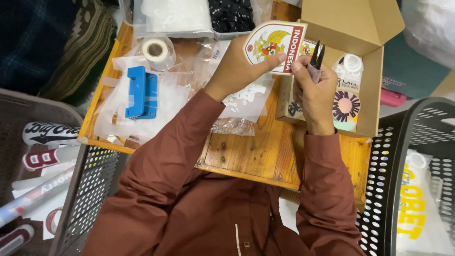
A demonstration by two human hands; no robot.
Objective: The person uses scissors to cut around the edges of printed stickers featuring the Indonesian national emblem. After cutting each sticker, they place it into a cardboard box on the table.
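Head view, looking down on a wooden bench (246, 156). The left hand (234, 71) pinches a shield-shaped sticker (272, 47) by its lower edge and holds it up above the bench, beside an open cardboard box (374, 57). The right hand (315, 92) is wrapped round small black snips (316, 57), blades up and slightly parted, and its thumb rests on the sticker's right edge. The sticker's outline looks already cut clean; any trimming left seems confined to that right edge. A blue punch (140, 92) and a tape roll (158, 50) lie unused at left. The snip handles are hidden in the palm, the box contents are partly covered, and the clear bags are hard to read.
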